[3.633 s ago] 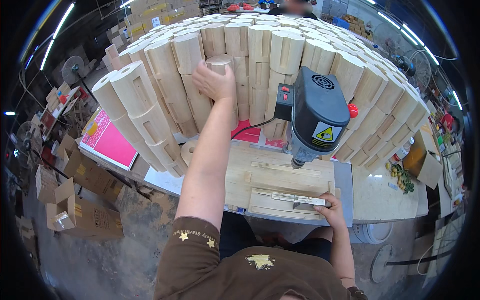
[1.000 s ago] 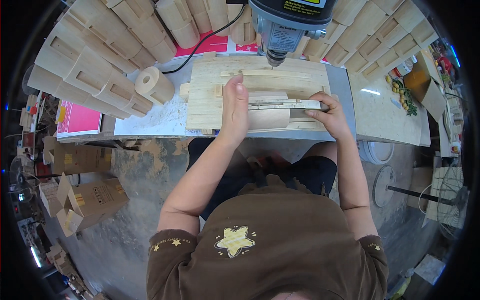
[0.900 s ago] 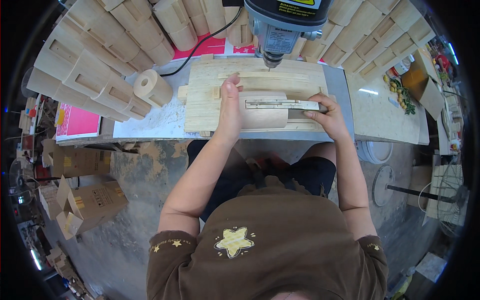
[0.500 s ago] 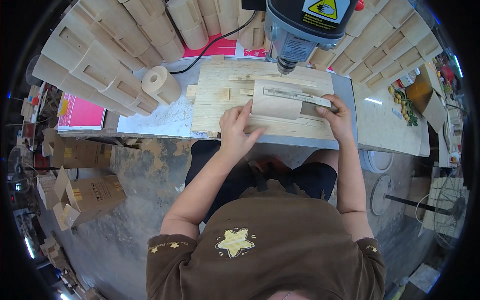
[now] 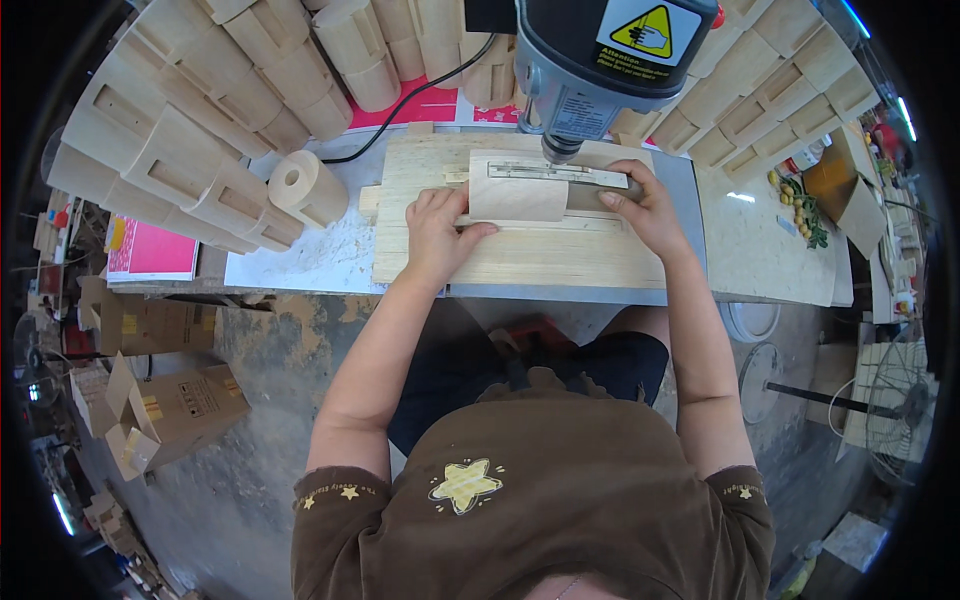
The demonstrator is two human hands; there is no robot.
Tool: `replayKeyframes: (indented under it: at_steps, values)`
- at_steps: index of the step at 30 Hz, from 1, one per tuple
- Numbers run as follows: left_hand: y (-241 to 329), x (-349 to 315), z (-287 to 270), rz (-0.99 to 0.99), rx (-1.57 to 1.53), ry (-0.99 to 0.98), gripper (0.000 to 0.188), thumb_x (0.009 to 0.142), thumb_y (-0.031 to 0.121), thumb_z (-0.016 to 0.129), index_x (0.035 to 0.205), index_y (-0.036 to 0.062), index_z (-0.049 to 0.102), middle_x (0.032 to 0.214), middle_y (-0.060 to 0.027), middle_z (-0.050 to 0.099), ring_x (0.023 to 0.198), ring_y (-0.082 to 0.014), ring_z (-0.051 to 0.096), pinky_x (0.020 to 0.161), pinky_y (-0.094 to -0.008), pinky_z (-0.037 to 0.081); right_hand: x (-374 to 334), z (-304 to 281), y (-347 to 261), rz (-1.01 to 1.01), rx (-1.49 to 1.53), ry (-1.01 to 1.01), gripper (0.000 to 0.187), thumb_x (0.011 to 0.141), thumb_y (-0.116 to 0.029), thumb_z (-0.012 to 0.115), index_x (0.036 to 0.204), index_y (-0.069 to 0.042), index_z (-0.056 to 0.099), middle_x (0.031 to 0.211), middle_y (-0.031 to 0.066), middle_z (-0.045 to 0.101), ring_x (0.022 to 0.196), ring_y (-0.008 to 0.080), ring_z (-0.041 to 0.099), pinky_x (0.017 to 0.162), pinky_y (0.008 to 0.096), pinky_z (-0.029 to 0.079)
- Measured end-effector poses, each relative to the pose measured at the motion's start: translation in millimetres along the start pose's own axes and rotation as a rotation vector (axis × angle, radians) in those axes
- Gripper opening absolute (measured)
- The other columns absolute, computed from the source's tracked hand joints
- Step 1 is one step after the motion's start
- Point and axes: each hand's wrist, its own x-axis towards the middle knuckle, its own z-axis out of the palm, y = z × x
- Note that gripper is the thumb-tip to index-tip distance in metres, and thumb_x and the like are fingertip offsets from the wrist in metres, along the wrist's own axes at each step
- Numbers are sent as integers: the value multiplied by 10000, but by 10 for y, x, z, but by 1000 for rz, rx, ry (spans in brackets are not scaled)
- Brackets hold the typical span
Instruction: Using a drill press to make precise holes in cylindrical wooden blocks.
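A pale wooden cylinder (image 5: 518,200) lies on its side on a flat wooden board (image 5: 540,262), under the chuck (image 5: 562,150) of a drill press (image 5: 590,75). Along its top runs a pale slotted strip (image 5: 600,178) that juts past the cylinder's right end, above a darker bar. My right hand (image 5: 648,205) pinches this jutting end between thumb and fingers. At the cylinder's left end, my left hand (image 5: 437,237) is closed against it, thumb along the front side. Whether the drill bit touches the strip I cannot tell.
Stacks of slotted wooden cylinders (image 5: 185,150) curve round the left, and more (image 5: 770,95) stand on the right. One cylinder with a hole (image 5: 308,190) stands left of the board. A black cable (image 5: 410,105) crosses behind. Cardboard boxes (image 5: 185,410) sit on the floor.
The cylinder and strip have slid left and slightly away from me across the board, bringing the strip closer beneath the chuck. Both hands moved with them, and the whole view shifted a little.
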Motion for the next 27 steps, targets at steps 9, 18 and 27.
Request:
replayKeyframes:
  at_steps: [9, 18, 27]
  values:
    - [-31, -26, -23, -22, 39, -32, 552, 612, 307, 759, 1111, 127, 609, 752, -9, 515, 775, -215, 491, 753, -352, 345, 760, -695, -1183, -292, 121, 438, 316, 930, -223, 474, 1176, -25, 503, 962, 71, 573, 901, 134, 536, 789, 280, 441]
    - [-26, 0, 51, -12, -13, -49, 561, 621, 309, 757, 1129, 125, 606, 742, -8, 490, 762, -199, 500, 741, -345, 334, 692, -576, -1831, -398, -546, 404, 327, 913, -266, 472, 799, 33, 535, 663, 78, 524, 656, 136, 511, 593, 271, 417]
    - [-91, 29, 59, 87, -21, 30, 419, 580, 237, 775, 920, 45, 622, 729, -81, 514, 721, -282, 516, 656, -382, 382, -208, -123, -1443, -533, -601, 507, 81, 746, -116, 637, 746, -55, 583, 604, 103, 517, 514, 274, 527, 473, 342, 401]
